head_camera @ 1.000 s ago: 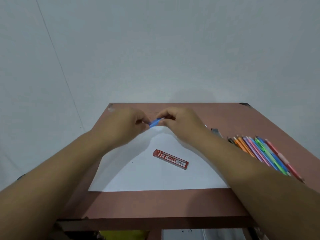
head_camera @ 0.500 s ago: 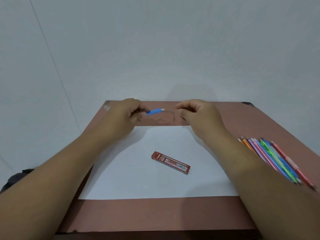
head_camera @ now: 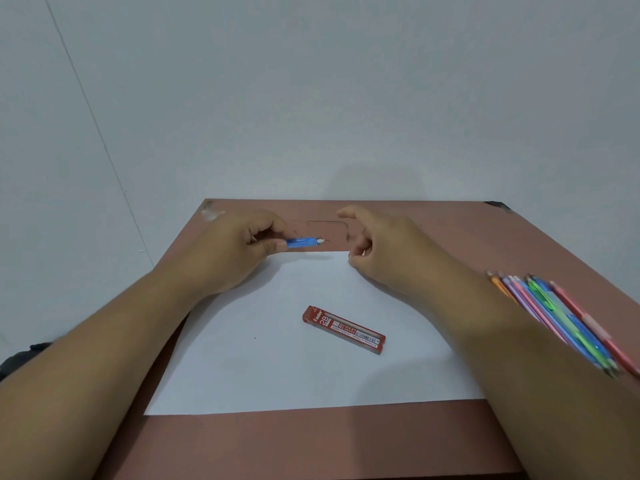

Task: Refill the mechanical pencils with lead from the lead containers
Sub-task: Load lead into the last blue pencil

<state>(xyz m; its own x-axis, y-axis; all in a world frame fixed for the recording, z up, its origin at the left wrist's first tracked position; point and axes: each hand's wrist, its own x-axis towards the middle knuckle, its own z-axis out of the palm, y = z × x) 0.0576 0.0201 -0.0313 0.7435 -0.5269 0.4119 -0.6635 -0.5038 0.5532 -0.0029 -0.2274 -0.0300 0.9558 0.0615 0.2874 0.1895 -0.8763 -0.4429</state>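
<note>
Here the left hand grips a blue pencil (white tip pointing right). The right hand hovers beside it, fingers loosely curled, holding nothing.

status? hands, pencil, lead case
Left hand grips blue pencil, white end pointing right. Right hand apart from it, fingers loosely curled, nothing visible in it. Lead case flat on paper, untouched. Nothing in the way.

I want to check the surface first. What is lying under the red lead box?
The red lead box lies flat on a white paper sheet, which covers the middle of the brown table. The table surface right below it is covered by the paper.
</note>
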